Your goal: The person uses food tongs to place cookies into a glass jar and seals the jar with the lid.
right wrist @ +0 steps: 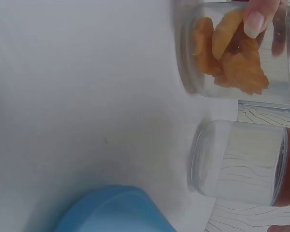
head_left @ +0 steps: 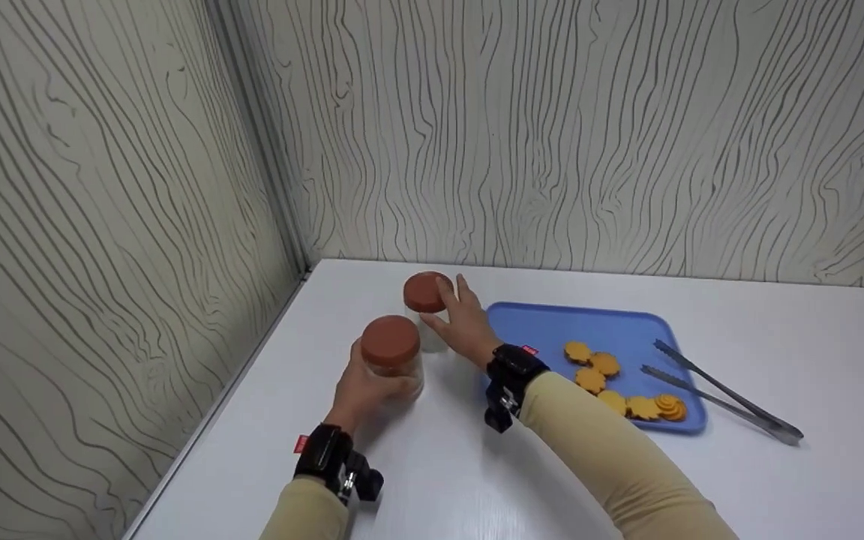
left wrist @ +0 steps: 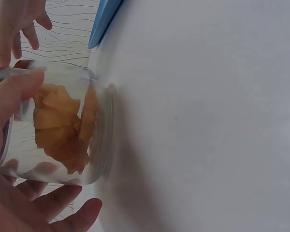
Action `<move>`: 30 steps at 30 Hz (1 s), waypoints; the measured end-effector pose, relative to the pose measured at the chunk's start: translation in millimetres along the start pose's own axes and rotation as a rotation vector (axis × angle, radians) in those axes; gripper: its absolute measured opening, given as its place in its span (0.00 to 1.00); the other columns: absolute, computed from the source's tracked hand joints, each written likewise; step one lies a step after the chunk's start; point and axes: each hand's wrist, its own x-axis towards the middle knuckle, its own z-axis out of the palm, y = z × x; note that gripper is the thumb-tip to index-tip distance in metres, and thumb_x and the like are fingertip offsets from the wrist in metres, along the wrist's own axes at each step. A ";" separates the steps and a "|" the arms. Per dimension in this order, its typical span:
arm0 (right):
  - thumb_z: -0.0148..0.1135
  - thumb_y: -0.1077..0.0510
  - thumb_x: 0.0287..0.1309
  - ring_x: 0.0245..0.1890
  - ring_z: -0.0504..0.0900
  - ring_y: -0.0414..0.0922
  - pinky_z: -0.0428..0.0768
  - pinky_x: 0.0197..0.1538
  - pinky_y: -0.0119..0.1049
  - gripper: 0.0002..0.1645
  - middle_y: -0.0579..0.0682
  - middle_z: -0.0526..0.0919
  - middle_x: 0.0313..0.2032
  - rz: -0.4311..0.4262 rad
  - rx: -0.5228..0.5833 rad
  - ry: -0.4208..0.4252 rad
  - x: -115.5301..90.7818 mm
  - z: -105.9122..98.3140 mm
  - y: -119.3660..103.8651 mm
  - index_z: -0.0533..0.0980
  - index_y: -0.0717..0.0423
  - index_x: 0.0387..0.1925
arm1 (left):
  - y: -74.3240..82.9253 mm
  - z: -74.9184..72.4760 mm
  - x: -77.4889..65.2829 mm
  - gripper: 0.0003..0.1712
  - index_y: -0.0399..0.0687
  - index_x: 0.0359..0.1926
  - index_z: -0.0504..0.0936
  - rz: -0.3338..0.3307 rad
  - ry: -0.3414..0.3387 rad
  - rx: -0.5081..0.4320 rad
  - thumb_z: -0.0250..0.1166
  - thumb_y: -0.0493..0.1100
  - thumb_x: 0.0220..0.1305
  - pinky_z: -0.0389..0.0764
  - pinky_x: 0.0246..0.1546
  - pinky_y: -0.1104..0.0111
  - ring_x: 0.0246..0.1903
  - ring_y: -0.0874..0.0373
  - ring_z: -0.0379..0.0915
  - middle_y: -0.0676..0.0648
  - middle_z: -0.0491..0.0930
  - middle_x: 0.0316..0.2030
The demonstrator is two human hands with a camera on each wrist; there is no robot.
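Observation:
My left hand (head_left: 357, 394) grips a clear jar (left wrist: 99, 130) with a reddish-brown lid (head_left: 391, 341), its thumb along the near side. Inside that jar lie several orange-brown, scallop-edged pieces (left wrist: 58, 123), low down near its base. Just behind stands a second clear jar (right wrist: 251, 164), with nothing seen in it, capped by a similar lid (head_left: 424, 292). My right hand (head_left: 466, 322) is at the right side of this second jar, fingers spread and extended by the lid. Whether the fingertips touch it I cannot tell.
A blue tray (head_left: 537, 322) lies to the right, bearing several orange flower-shaped pieces (head_left: 590, 380) and a swirl-shaped one (head_left: 670, 408). Metal tongs (head_left: 747, 409) lean across its right edge onto the white table (head_left: 814, 352). Patterned walls (head_left: 552, 150) stand behind and at left.

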 end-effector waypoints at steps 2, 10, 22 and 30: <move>0.59 0.42 0.64 0.72 0.48 0.63 0.59 0.67 0.58 0.46 0.67 0.43 0.73 0.030 -0.007 -0.007 2.2 2.8 4.0 0.53 0.53 0.75 | -0.9 5.5 -2.2 0.63 0.44 0.72 0.53 -0.012 -0.005 -0.011 0.81 0.41 0.38 0.57 0.65 0.43 0.66 0.44 0.60 0.41 0.68 0.64; 0.63 0.46 0.63 0.69 0.56 0.63 0.63 0.66 0.54 0.39 0.69 0.49 0.72 0.083 -0.020 0.024 8.7 2.3 16.0 0.63 0.52 0.71 | 3.0 19.4 -6.0 0.63 0.44 0.72 0.54 -0.005 -0.027 -0.010 0.81 0.41 0.37 0.59 0.64 0.43 0.65 0.44 0.61 0.41 0.68 0.64; 0.64 0.52 0.62 0.60 0.71 0.59 0.71 0.61 0.51 0.33 0.66 0.64 0.63 0.074 -0.008 0.004 5.5 -13.1 5.0 0.69 0.57 0.66 | 1.8 8.6 2.7 0.64 0.43 0.73 0.53 0.007 -0.016 -0.016 0.81 0.42 0.37 0.56 0.65 0.42 0.66 0.43 0.60 0.40 0.69 0.64; 0.66 0.55 0.61 0.57 0.73 0.60 0.72 0.58 0.52 0.31 0.68 0.67 0.59 -0.004 0.040 -0.006 -17.5 -14.6 -3.8 0.71 0.61 0.63 | -4.7 -12.4 15.8 0.60 0.42 0.72 0.52 -0.039 0.030 -0.021 0.79 0.41 0.41 0.57 0.65 0.45 0.66 0.43 0.59 0.38 0.67 0.65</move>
